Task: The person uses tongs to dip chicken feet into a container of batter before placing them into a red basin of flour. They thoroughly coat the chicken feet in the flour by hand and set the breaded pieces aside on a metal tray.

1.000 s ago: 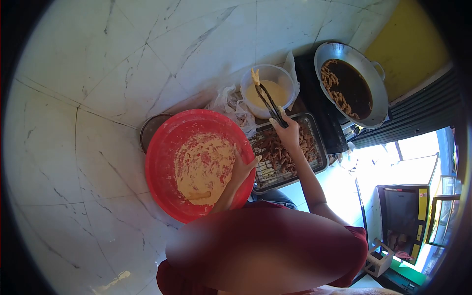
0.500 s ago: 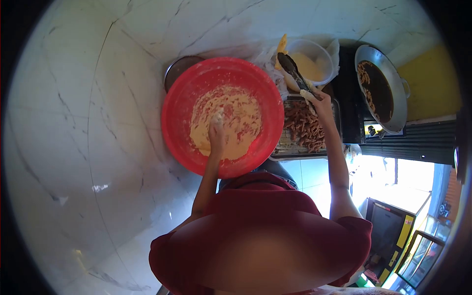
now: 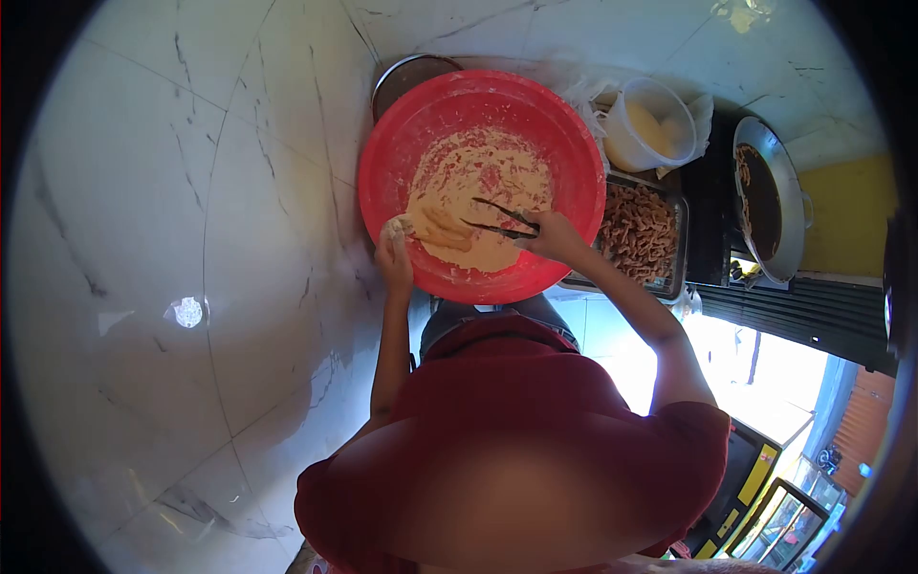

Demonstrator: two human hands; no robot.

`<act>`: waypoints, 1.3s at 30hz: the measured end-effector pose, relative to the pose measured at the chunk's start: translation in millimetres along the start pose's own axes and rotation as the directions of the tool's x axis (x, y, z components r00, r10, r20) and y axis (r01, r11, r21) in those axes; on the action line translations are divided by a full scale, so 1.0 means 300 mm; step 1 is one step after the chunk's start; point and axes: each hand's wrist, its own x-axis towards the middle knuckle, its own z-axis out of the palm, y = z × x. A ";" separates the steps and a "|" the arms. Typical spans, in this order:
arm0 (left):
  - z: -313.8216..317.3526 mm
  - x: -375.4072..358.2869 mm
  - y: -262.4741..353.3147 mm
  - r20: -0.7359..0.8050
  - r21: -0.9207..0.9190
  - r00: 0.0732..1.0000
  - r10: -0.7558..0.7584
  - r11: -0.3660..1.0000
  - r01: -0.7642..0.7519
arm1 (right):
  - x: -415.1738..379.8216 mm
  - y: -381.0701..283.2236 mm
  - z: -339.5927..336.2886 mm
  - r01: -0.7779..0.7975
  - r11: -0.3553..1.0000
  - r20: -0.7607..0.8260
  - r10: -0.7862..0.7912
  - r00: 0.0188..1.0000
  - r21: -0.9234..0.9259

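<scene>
A big red basin (image 3: pixel 574 153) holds pale flour (image 3: pixel 488 153) spread over its bottom. A battered, yellowish piece (image 3: pixel 445 230) lies on the flour at the lower left. My left hand (image 3: pixel 395 251), dusted with flour, is at the basin's left rim beside this piece; its fingers are bent, and whether they grip it is too small to tell. My right hand (image 3: pixel 550 237) is closed round dark tongs (image 3: pixel 512 230), whose two arms are spread above the flour and point left toward the piece.
Right of the basin stands a metal tray (image 3: pixel 681 239) of brown fried strips (image 3: pixel 636 230). Behind it is a white tub (image 3: pixel 669 100) of pale batter. A wide pan (image 3: pixel 794 191) of dark oil with pieces sits at the far right. Behind the basin is a round metal rim (image 3: pixel 387 81).
My right hand has brought the tongs from beside the batter tub down over the basin. A battered piece now lies in the flour. My left hand has moved to the basin's left edge.
</scene>
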 end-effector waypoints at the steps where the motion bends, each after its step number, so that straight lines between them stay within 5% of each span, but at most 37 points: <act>1: 0.000 -0.010 -0.022 0.019 0.073 1.000 0.007 0.997 -0.009 | -0.005 0.003 -0.005 -0.033 0.999 -0.027 0.032 0.999 -0.017; 4: -0.011 -0.014 -0.023 0.135 0.521 0.980 0.148 0.830 -0.198 | 0.000 0.042 -0.050 -0.142 0.985 -0.100 0.132 0.986 -0.100; 19: -0.009 -0.009 -0.034 0.176 0.524 0.969 0.175 0.816 -0.243 | 0.114 0.210 0.107 -0.224 0.930 -0.234 0.158 0.959 -0.290; 22: -0.007 -0.008 -0.030 0.178 0.511 0.981 0.080 0.844 -0.161 | 0.105 0.198 0.036 -0.211 0.949 -0.194 0.167 0.967 -0.235; 25: 0.007 -0.006 0.024 0.144 0.487 0.989 0.041 0.867 -0.107 | 0.062 0.120 -0.073 -0.201 0.975 -0.355 0.157 0.922 -0.090; 28: 0.036 0.002 -0.020 0.069 0.215 0.991 -0.112 0.972 0.095 | 0.003 0.050 -0.165 -0.047 0.991 -0.552 0.108 0.827 0.124; 31: 0.113 0.021 0.026 0.066 0.075 0.987 -0.144 0.987 0.139 | -0.048 0.047 -0.161 -0.043 0.994 -0.462 0.086 0.883 0.102; 32: 0.139 0.028 0.021 0.084 0.095 0.986 -0.143 0.986 0.135 | -0.046 0.104 -0.129 -0.065 0.997 -0.316 0.078 0.946 0.053; 35: 0.235 0.058 0.014 0.141 0.138 0.978 -0.155 0.981 0.135 | -0.090 0.167 -0.112 -0.056 0.997 -0.243 0.069 0.968 0.061; 39: 0.403 0.073 0.025 0.243 0.086 0.949 -0.200 0.979 0.184 | -0.170 0.179 -0.282 -0.035 0.995 -0.329 0.065 0.942 0.097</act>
